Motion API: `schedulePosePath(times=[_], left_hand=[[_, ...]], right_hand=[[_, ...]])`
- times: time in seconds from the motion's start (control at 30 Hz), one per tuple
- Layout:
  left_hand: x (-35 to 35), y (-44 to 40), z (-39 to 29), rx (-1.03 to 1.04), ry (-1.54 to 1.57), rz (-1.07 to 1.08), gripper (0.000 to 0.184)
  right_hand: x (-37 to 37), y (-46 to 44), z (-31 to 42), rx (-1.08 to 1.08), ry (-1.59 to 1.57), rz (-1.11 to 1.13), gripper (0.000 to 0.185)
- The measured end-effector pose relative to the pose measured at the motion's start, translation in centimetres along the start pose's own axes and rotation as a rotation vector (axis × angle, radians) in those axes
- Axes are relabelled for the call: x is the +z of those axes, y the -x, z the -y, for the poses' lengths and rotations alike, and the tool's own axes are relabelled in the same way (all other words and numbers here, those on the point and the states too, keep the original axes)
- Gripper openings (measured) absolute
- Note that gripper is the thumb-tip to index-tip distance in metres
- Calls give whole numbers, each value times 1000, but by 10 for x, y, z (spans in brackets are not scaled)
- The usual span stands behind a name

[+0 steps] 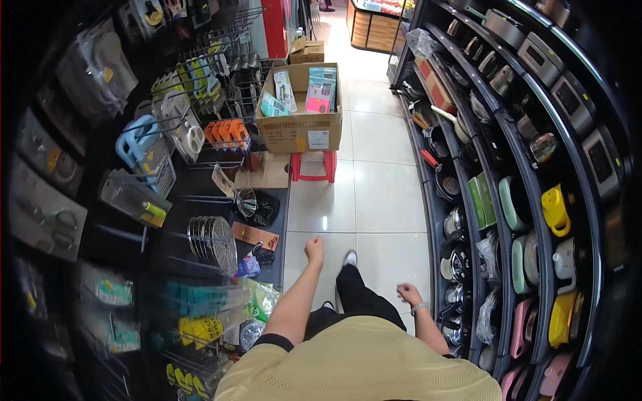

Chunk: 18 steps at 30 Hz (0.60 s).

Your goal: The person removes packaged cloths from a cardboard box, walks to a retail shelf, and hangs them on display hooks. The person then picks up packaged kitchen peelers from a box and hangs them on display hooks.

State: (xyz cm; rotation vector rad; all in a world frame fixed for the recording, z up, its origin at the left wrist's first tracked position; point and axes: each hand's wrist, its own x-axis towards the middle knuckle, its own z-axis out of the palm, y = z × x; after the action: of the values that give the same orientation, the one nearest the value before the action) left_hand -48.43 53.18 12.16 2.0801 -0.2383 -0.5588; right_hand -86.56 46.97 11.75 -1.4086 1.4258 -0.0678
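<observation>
My left hand (314, 250) hangs in front of me over the tiled floor, its fingers curled into a loose fist with nothing visible in it. On the other side, my right hand (409, 294) hangs near my hip, empty, with its fingers loosely bent and apart; a bracelet circles that wrist. Neither hand touches any goods. Nearest to the left one is a shelf edge with a copper-coloured flat box (255, 236) and a round wire rack (212, 245). Shiny pots (455, 264) line the shelf nearest to the right one.
An open cardboard box (299, 131) holding packaged goods rests on a red stool (314, 167) ahead in the aisle. Hanging kitchen tools (200, 83) fill the left wall. Shelves of pans and appliances (568, 93) run along the right. A wood-sided counter (374, 28) stands farther off.
</observation>
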Motion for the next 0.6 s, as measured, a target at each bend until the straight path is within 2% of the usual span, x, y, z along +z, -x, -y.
schedulePosePath(times=[0.03, 0.07, 0.13, 0.23, 0.33, 0.37, 0.47, 0.53, 0.57, 0.6], left_hand=[[11, -4, -15, -32, 3, 38, 20], [22, -4, -31, -26, 60, -14, 18], [42, -19, -59, -5, 179, -133, 17], [56, -68, -88, -97, 435, -107, 17], [48, -140, -106, 139, 40, -255, 17], [41, -159, -124, 107, 0, -290, 16], [29, -221, -177, 94, 56, -296, 15], [36, -284, -174, 92, 162, -312, 17], [37, -306, -184, 127, 192, -337, 15], [39, -329, -197, 166, 225, -363, 13]], right_hand=[[-5, -8, -25, 189, -82, 28, 22], [-6, -25, -74, 245, -137, -9, 20], [-20, -16, -67, 412, 40, 85, 16], [-29, -54, -80, 601, 36, 96, 11], [-22, -132, -69, 725, -151, 21, 9], [-20, -164, -63, 740, -246, -28, 9], [-23, -263, -9, 602, -555, -117, 12], [-51, -305, 92, 320, -658, 17, 7], [-52, -304, 165, 276, -656, -82, 10], [-58, -312, 217, 213, -628, -13, 25]])
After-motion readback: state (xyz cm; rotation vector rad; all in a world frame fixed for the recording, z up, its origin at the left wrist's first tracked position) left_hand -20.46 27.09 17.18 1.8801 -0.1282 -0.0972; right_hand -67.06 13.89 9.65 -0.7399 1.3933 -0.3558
